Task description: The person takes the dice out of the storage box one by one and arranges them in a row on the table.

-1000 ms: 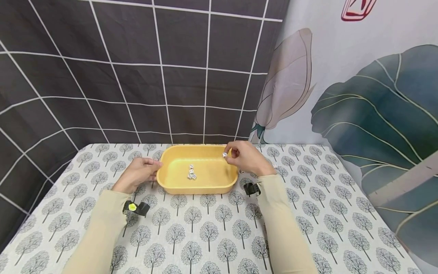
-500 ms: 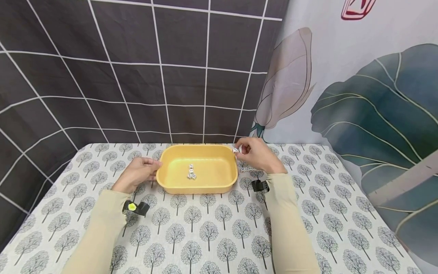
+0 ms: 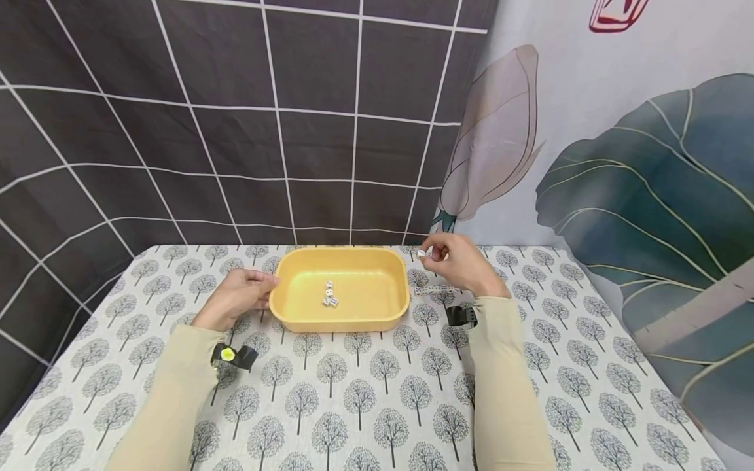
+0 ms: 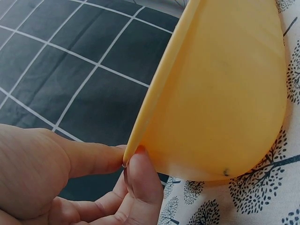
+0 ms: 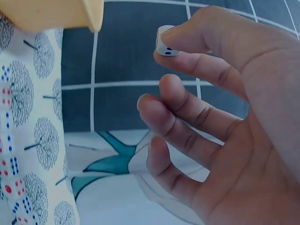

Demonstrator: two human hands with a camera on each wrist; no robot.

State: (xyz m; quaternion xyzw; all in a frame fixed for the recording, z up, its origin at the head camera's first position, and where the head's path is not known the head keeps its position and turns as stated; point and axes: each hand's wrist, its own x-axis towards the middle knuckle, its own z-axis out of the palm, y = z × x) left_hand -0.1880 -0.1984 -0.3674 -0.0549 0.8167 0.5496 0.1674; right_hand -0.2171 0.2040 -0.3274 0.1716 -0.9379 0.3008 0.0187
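In the head view, my left hand [image 3: 234,298] holds the left end of a yellow oval plastic basin [image 3: 338,325]; the left wrist view has thumb and finger pinching its rim [image 4: 149,101]. Off the basin's right end, my right hand [image 3: 462,265] is raised above the table. Between its thumb and index finger it pinches a white die [image 5: 165,42] with blue dots, while the other fingers stay loosely bent. Several dice [image 3: 329,294] lie in a small cluster on the basin floor. To the right of the basin, a row of dice [image 3: 434,289] lies below the right hand.
A white cloth with a tree print [image 3: 359,386] covers the table. Behind it hangs a dark curtain with a white grid [image 3: 312,144]. At the right is a pale curtain with a large leaf and flower pattern [image 3: 654,170].
My right hand has moved rightward with the die, from over the basin's right end to beyond its rim, uncovering the row of dice. The left hand and basin stay put.
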